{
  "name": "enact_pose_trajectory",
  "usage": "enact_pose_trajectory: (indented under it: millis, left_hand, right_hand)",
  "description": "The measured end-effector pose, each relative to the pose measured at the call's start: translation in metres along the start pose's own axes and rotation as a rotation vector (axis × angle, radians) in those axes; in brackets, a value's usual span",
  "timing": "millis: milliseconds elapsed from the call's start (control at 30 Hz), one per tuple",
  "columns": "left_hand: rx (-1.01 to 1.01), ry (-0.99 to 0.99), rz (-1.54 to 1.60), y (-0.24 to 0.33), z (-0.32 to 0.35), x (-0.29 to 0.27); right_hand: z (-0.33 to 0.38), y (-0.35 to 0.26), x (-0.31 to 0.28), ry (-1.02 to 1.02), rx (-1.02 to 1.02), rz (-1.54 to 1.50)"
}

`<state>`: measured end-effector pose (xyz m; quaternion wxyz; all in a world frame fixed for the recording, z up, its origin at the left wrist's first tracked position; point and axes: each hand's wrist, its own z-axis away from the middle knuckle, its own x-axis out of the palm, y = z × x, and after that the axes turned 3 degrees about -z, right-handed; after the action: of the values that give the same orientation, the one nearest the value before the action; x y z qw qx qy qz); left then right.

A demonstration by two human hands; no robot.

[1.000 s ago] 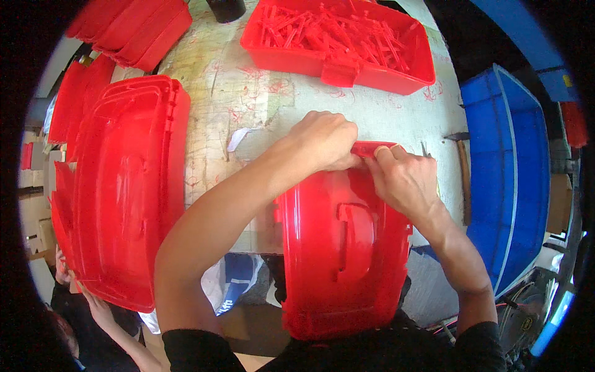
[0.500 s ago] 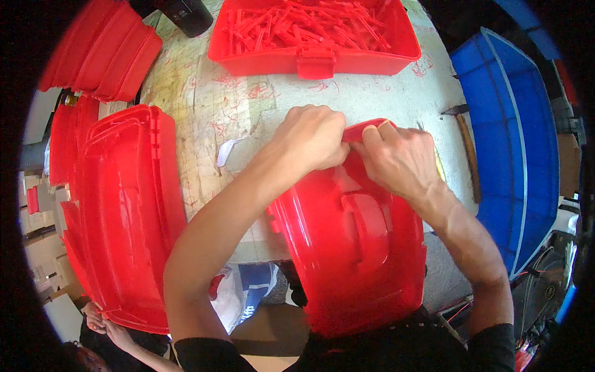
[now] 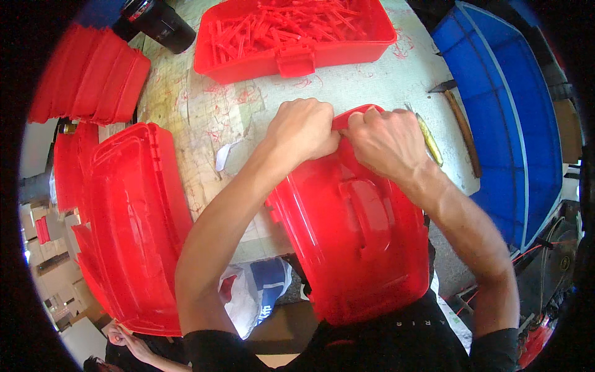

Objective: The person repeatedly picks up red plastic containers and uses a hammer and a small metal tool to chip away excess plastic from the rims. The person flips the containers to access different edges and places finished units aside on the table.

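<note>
**Both hands pinching the far edge of a red plastic lid**

The left hand (image 3: pixel 304 129) and the right hand (image 3: pixel 385 141) are closing side by side on the far rim of a red plastic lid (image 3: pixel 356 229), each grip curled tight over that edge with the knuckles almost touching. The lid is lying tilted, its near end leaning toward the person's body at the near edge of the bench (image 3: pixel 372 77), and its moulded handle recess is facing up.

To the left, a stack of matching red lids (image 3: pixel 133 223) is standing on edge, with more red shells (image 3: pixel 87 77) piled at the far left. Beyond the hands, an open red bin (image 3: pixel 297 59) is holding a heap of small red plastic strips (image 3: pixel 291 25). On the right, a yellow-handled tool (image 3: pixel 429 139) is lying just beside the right hand, and blue crates (image 3: pixel 514 118) are resting further right. A dark round container (image 3: pixel 158 25) is sitting at the far left.
</note>
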<state>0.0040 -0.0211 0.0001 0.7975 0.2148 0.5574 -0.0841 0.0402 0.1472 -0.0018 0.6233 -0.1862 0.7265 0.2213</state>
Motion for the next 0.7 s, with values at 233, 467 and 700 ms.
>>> enact_pose_trajectory:
  millis: [233, 467, 700]
  left_hand:
    - [-0.008, 0.000, 0.004, -0.002, -0.002, 0.001]
    - [0.021, 0.037, -0.012, -0.001, -0.003, 0.003]
    - [0.043, 0.052, 0.004, -0.005, -0.005, 0.005]
  right_hand:
    - [-0.005, -0.002, 0.001, -0.094, 0.123, -0.115]
    - [-0.006, 0.001, -0.004, -0.110, 0.058, -0.090]
    - [-0.019, 0.011, -0.008, -0.017, -0.363, 0.186]
